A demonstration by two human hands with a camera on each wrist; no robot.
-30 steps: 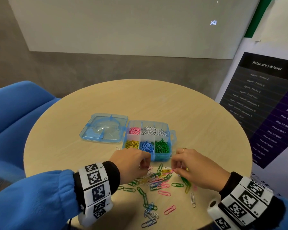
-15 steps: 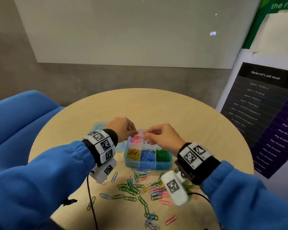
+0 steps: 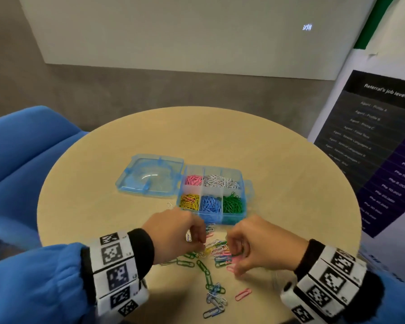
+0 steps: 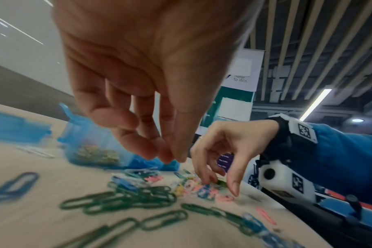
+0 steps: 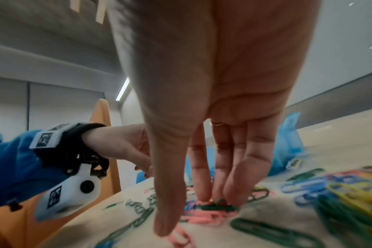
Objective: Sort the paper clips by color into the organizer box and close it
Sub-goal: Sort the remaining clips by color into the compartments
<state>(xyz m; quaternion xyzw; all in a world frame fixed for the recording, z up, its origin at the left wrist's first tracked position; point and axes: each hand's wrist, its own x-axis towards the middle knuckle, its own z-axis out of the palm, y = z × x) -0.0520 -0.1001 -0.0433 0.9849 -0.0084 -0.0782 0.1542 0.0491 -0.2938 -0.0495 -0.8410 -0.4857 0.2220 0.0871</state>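
The blue organizer box (image 3: 212, 218) stands open on the round table (image 3: 243, 141), its lid (image 3: 150, 176) lying flat to its left. Its compartments hold pink (image 3: 193, 180), white (image 3: 220, 181), yellow (image 3: 189, 202), blue (image 3: 211, 204) and green clips (image 3: 232, 203). A mixed pile of loose clips (image 3: 220, 251) lies just in front of the box. My left hand (image 3: 200, 240) hovers over the pile's left side. Its thumb and fingertips (image 4: 173, 157) are drawn together with nothing visible between them. My right hand (image 5: 191, 216) reaches down with straight fingers (image 5: 219, 193) touching a green clip (image 5: 219, 207), thumb apart.
More clips trail toward the near table edge, among them a chain of green ones (image 3: 205, 272), a blue and white cluster (image 3: 214, 300) and a single pink clip (image 3: 243, 294). A blue chair (image 3: 21, 160) stands at the left. A printed board (image 3: 372, 148) leans at the right.
Half a second ago both hands were up over the pink compartment. Both have since come back down to the loose pile in front of the box.
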